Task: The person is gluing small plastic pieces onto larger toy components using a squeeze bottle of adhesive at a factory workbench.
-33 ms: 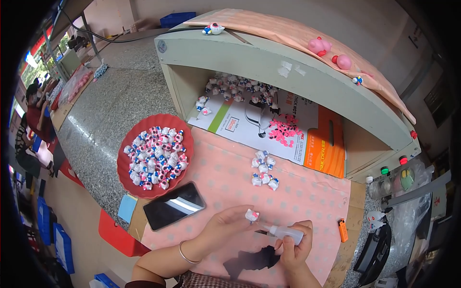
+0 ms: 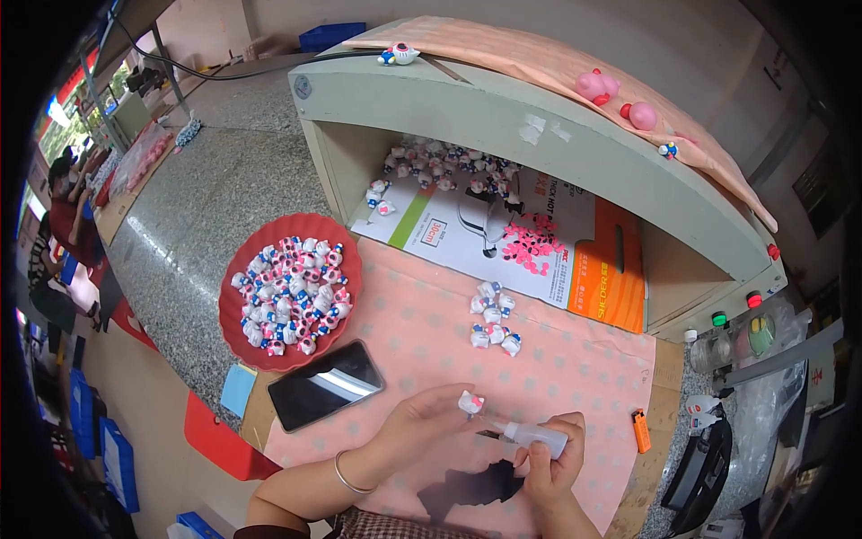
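Between the fingertips of my left hand [image 2: 429,419] is a small white cat figurine [image 2: 470,402] with a pink bow. My right hand [image 2: 553,463] is wrapped round a small translucent squeeze bottle [image 2: 537,437], its thin tip pointing left, close to the figurine; whether they touch I cannot tell. Beyond my hands, several white and blue figurines [image 2: 493,314] stand in a cluster on the pink spotted cloth [image 2: 413,305]. A red scalloped bowl [image 2: 235,314] to the left is heaped with more of them. Small pink pieces [image 2: 533,242] lie on a printed cardboard sheet [image 2: 422,222] inside the shelf.
A grey-green open shelf box [image 2: 395,94] stands at the back, with more figurines [image 2: 449,163] inside. A black phone [image 2: 326,386] lies near the bowl. An orange lighter [image 2: 641,431] and a black pouch [image 2: 699,476] are at right. A dark cloth-like piece [image 2: 471,490] lies below my hands.
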Available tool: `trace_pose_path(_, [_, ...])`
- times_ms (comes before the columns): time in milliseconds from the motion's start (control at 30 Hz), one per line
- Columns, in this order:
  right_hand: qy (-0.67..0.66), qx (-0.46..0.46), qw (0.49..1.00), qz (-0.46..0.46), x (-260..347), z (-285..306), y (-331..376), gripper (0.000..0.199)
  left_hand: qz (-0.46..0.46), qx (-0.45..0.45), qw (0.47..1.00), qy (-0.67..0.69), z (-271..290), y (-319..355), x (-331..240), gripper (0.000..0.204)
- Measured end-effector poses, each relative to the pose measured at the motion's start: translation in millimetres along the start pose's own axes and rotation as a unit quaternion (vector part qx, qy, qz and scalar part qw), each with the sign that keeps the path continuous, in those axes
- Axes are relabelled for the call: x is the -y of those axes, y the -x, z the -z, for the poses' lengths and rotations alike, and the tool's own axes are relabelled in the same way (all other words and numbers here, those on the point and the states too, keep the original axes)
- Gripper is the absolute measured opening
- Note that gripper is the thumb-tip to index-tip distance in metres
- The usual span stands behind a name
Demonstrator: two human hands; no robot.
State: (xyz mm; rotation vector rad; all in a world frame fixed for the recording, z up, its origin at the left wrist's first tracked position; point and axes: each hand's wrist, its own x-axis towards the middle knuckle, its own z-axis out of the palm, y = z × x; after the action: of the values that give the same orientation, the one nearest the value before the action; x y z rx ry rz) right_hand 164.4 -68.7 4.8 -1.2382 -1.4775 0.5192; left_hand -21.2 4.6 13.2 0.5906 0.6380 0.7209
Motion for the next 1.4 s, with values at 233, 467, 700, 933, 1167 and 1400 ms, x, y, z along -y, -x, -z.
trace_pose_path(233, [0.016, 0.0, 1.0, 0.012, 2.8, 3.9, -0.5, 0.019, 0.0, 0.002, 1.0, 0.01, -3.6, 2.0, 2.8, 0.034])
trace_pose_path(467, [0.035, -0.008, 0.999, 0.027, 3.3, 5.4, -3.1, 0.021, 0.002, -0.003, 1.0, 0.009, -6.2, 1.8, 4.0, 0.034])
trace_pose_path(700, [0.048, -0.011, 0.998, 0.032, 4.5, 4.7, -2.6, 0.023, 0.006, -0.02, 1.0, 0.01, -6.0, 4.1, 4.7, 0.033])
trace_pose_path(933, [0.081, -0.03, 0.995, 0.04, 11.7, 0.9, -2.6, 0.024, 0.005, -0.021, 1.0, 0.01, -3.9, 8.1, 0.3, 0.033])
trace_pose_path(1167, [0.113, -0.026, 0.992, 0.058, 10.5, 1.4, -1.1, 0.019, -0.019, -0.022, 1.0, 0.004, -1.0, 7.3, 3.1, 0.033])
trace_pose_path(1400, [0.085, -0.001, 0.996, 0.032, 12.4, 2.1, -0.4, 0.018, -0.037, -0.027, 0.999, -0.019, -1.5, 5.9, 4.9, 0.033])
